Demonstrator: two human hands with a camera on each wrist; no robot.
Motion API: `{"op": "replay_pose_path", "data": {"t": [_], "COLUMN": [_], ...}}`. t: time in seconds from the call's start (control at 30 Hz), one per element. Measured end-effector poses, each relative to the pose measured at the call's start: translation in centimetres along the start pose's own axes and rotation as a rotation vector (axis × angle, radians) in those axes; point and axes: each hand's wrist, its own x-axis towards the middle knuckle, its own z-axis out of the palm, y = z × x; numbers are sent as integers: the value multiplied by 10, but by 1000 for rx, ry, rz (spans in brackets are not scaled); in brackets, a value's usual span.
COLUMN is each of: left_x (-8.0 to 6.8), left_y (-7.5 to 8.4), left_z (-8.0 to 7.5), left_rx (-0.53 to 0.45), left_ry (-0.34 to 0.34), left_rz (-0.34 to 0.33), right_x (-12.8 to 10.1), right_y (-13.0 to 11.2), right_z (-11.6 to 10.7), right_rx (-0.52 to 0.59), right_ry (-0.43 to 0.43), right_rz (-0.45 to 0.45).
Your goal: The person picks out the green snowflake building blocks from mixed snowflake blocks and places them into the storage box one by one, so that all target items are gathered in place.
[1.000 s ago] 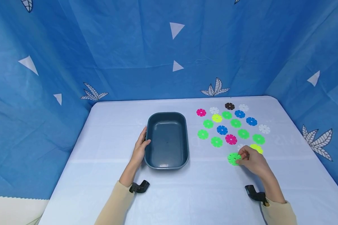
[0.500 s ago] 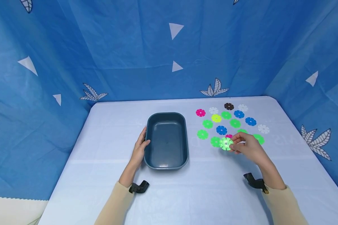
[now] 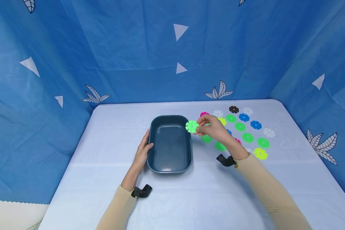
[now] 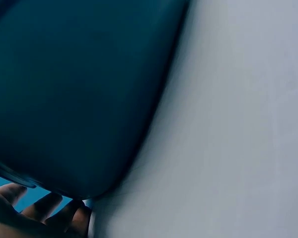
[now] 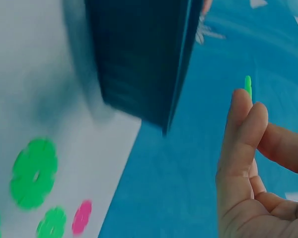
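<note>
A dark blue-grey plastic tub (image 3: 170,156) stands on the white table with nothing visible inside. My left hand (image 3: 141,153) holds its left side, fingers along the outer wall and thumb over the rim; several fingertips show below the tub in the left wrist view. Between thumb and fingers, my right hand (image 3: 211,127) pinches a green notched disc (image 3: 191,126), raised over the tub's right rim near its far corner. From the right wrist camera, only the disc's thin edge (image 5: 248,85) shows above the fingertips. Behind and below the right hand lie more notched discs, partly covered by it.
Several flat notched discs are spread on the table's right side, among them a brown disc (image 3: 233,109), a blue disc (image 3: 256,125), a yellow disc (image 3: 260,153) and a white disc (image 3: 268,132). A blue patterned curtain (image 3: 149,80) hangs along the back and sides.
My right hand has lifted the green disc off the table and carried it left and away from me, up to the tub's right rim. The left hand and the tub have stayed put.
</note>
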Motion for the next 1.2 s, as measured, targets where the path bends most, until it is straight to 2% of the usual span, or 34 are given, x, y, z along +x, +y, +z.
{"op": "replay_pose_path", "data": {"t": [0.27, 0.53, 0.9, 1.2], "left_x": [-1, -2, -2, -1], "left_y": [0, -2, 0, 0], "left_z": [0, 0, 0, 0], "left_rx": [13, 9, -2, 0], "left_ry": [1, 7, -10, -13], "left_rz": [-5, -6, 1, 1], "right_x": [38, 57, 74, 85], "right_y": [-13, -14, -10, -2], "right_z": [38, 65, 85, 98], "right_rx": [5, -12, 6, -63], "right_ry": [-107, -159, -208, -199], "right_rz": [12, -12, 8, 31]}}
